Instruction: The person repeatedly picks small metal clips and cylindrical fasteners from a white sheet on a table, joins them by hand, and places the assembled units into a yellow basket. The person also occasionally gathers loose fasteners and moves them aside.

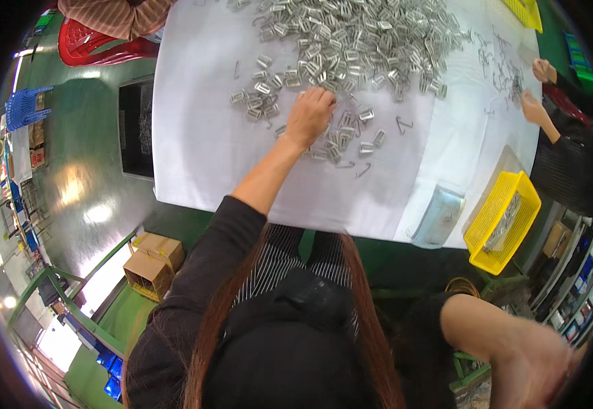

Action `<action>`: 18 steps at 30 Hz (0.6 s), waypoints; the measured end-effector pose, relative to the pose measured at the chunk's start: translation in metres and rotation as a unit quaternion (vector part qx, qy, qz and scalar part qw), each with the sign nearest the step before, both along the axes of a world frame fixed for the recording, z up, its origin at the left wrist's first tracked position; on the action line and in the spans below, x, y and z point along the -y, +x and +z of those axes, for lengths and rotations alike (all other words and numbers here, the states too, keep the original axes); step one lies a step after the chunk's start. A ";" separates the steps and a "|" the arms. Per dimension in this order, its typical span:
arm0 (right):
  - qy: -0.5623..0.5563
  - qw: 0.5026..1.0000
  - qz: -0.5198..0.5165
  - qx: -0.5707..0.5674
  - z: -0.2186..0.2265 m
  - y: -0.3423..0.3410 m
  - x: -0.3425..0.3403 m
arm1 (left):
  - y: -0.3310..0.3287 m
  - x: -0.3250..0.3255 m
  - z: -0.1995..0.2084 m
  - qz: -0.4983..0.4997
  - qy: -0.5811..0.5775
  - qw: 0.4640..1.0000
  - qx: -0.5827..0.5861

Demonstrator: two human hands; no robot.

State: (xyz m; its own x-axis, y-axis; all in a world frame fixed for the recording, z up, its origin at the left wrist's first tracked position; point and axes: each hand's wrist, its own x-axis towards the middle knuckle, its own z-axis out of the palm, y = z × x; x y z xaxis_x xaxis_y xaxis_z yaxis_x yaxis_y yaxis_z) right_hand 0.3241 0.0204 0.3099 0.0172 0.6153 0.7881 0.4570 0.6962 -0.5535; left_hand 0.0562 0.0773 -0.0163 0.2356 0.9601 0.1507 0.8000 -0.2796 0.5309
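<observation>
My left hand (312, 114) reaches over the white-covered table (228, 174), its fingers curled down at the near edge of a large heap of silvery metal buckles (371, 41). What lies under its fingertips is hidden, though buckles sit all around it. A small loose group of buckles (339, 138) is just to its right, and another cluster (259, 102) is to its left. Thin bent wire hooks (362, 170) lie scattered nearby. My right hand (531, 368) is off the table at the lower right, smeared by motion, so its fingers cannot be made out.
A yellow basket (477, 238) holding metal pieces stands at the table's near right corner, beside a pale blue packet (438, 217). Another person's hands (538, 92) work over wire hooks at the right. A striped sleeve (116, 15) shows at the far left. Cardboard boxes (153, 262) sit below left.
</observation>
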 end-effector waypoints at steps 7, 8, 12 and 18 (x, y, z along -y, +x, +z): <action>-0.436 0.900 0.005 -0.030 -0.241 -0.134 -0.076 | -0.043 -0.016 0.017 0.222 0.026 0.956 0.189; -0.415 0.886 -0.076 0.191 -0.259 -0.158 -0.077 | -0.043 -0.015 0.018 0.234 0.010 0.947 0.221; -0.435 0.850 -0.117 0.273 -0.310 -0.192 -0.104 | -0.049 -0.013 0.027 0.258 -0.013 0.927 0.274; -0.600 0.798 0.057 0.002 -0.270 -0.167 -0.145 | -0.072 0.006 0.016 0.287 -0.092 0.894 0.332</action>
